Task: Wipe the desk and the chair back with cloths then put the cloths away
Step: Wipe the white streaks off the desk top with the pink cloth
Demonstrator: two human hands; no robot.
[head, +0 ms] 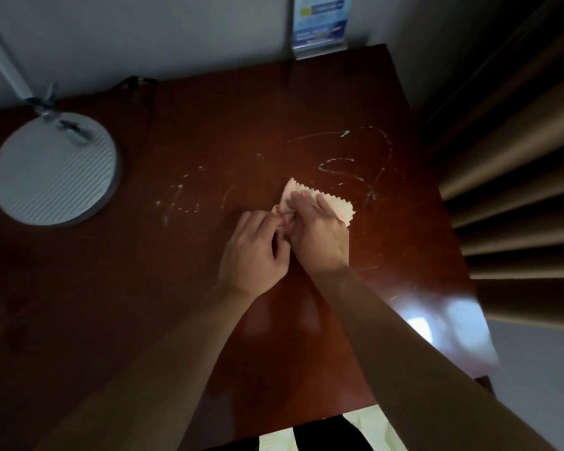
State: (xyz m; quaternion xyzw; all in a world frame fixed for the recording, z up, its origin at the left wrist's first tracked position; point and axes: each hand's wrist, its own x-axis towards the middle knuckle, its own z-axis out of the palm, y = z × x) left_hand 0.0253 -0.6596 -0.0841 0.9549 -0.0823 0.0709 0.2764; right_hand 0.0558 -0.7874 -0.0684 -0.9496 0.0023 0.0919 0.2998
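Observation:
A small pale pink cloth (pixel 298 190) with a zigzag edge lies on the dark reddish-brown desk (pixel 209 131), right of centre. My right hand (pixel 319 232) lies on top of it, fingers stretched forward and pressing it flat. My left hand (pixel 258 249) sits just to the left, fingers curled, pinching the cloth's bunched near corner. White smears and streaks (pixel 355 164) mark the desk beyond and right of the cloth, with fainter specks (pixel 176 200) to the left. No chair is in view.
A round grey lamp base (pixel 52 170) with its stem stands at the desk's left. A blue card in a clear stand (pixel 319 24) sits at the back edge by the wall. Brown curtain folds (pixel 515 177) hang along the right side.

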